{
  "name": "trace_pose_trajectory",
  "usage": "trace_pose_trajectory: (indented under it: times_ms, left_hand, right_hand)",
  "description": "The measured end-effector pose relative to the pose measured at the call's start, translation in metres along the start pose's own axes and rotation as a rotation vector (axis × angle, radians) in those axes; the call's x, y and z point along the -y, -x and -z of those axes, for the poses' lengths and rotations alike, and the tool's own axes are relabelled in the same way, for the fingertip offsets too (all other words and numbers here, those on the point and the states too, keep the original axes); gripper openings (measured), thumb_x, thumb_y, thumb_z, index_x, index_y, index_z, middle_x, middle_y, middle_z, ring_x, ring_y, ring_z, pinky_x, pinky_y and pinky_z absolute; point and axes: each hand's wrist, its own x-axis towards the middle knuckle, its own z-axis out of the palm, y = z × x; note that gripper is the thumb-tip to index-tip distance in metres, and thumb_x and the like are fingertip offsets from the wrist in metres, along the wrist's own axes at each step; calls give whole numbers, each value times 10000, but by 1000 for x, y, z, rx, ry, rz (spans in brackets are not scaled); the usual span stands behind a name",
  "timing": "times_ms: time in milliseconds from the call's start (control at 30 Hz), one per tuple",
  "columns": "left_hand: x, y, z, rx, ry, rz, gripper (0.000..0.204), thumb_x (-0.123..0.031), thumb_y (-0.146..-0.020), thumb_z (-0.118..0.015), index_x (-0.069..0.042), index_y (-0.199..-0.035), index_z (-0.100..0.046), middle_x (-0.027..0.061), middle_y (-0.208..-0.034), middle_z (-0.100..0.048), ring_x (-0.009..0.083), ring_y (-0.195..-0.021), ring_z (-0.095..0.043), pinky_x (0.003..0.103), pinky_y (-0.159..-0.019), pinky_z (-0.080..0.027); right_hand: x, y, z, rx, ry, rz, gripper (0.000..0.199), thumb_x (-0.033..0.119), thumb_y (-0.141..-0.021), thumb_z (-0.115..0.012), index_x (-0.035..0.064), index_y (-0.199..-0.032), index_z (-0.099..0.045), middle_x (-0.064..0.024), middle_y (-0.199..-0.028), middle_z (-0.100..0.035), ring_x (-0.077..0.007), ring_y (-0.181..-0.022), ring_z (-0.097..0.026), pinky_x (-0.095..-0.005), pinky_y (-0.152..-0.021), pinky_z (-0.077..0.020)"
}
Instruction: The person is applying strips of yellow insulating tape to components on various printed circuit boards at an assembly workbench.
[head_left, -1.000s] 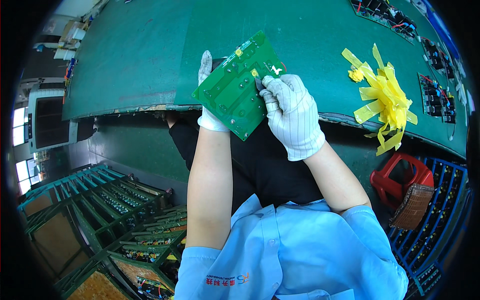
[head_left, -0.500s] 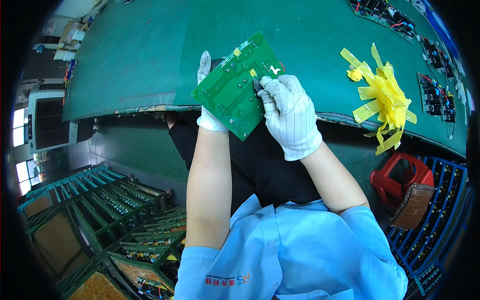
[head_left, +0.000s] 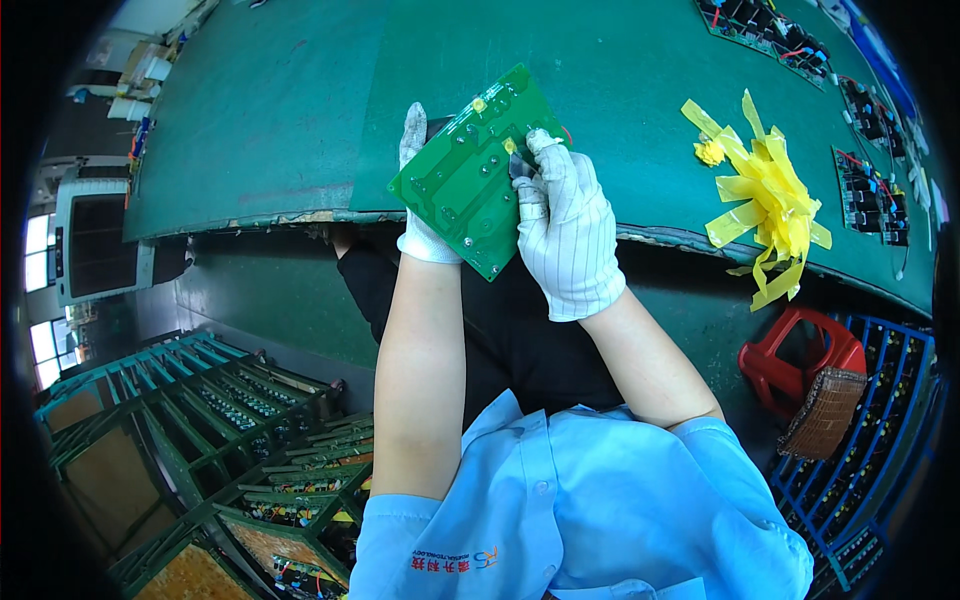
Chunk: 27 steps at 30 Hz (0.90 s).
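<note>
A green circuit board [head_left: 450, 185], solder side up, is held tilted at the table's front edge. My left hand [head_left: 418, 190], in a white glove, grips it from the left and from beneath. Most of its fingers are hidden behind the board. Over the board's right part, my gloved right hand [head_left: 570, 220] pinches a small dark blade-like tool [head_left: 519, 166]. The tool's tip is close to a small yellow patch [head_left: 510, 146] on the board. Another yellow patch [head_left: 478, 104] sits near the far edge. A bit of red wire shows behind the board's right side.
A heap of yellow tape strips [head_left: 770, 205] lies on the green table [head_left: 600, 60] to the right. Several boards with components [head_left: 870, 195] stand along the table's far right. A red stool [head_left: 800, 360] and a blue rack are at lower right. Green racks [head_left: 230, 420] fill the lower left.
The right hand's fingers have shifted slightly up and left, showing more of the tool. A white patch on the board is no longer visible beside them. The board has shifted a little to the right.
</note>
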Motion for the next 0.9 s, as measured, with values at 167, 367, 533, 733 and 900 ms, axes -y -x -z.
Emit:
trace_pose_trajectory:
  times_ms: [167, 367, 533, 733, 900]
  left_hand:
    - [1, 0, -4, 10, -8, 18, 711, -643, -920, -418, -39, -1245, -604, 205, -1183, -638, 334, -1001, -641, 462, -867, -528]
    - [-2, 1, -1, -1, -54, 38, 705, -645, -913, -436, -42, -1234, -610, 194, -1187, -639, 327, -1009, -639, 460, -875, -525]
    - [-2, 1, -4, -63, -62, 27, 694, -649, -900, -464, -49, -1212, -622, 178, -1153, -654, 315, -1004, -641, 451, -871, -527]
    - [-4, 0, 0, -78, -65, 13, 678, -650, -898, -469, -69, -1211, -629, 165, -1149, -656, 305, -993, -642, 443, -866, -525]
    - [1, 0, -1, -1, 62, 35, 700, -660, -901, -453, -87, -1280, -589, 147, -1255, -611, 310, -1090, -605, 459, -920, -499]
  right_hand:
    - [1, -2, -1, -10, -29, -2, 460, -35, -845, -628, 48, -1287, -532, -142, -906, -580, -286, -751, -579, -377, -646, -498]
    - [1, 0, 3, 75, -3, -25, 399, -30, -862, -576, 54, -1252, -577, -134, -932, -590, -268, -802, -593, -348, -695, -514]
    - [-3, -6, 8, 100, -115, -25, 356, -10, -901, -515, 50, -1247, -574, -124, -970, -594, -244, -816, -583, -337, -735, -508]
    - [-12, -16, 15, 22, -226, -17, 266, -30, -933, -489, 5, -1186, -562, -151, -1018, -624, -294, -844, -584, -370, -761, -507]
    - [-17, -22, 18, -30, -180, 9, 274, -14, -935, -494, 5, -1200, -560, -161, -1018, -607, -276, -821, -576, -374, -757, -501]
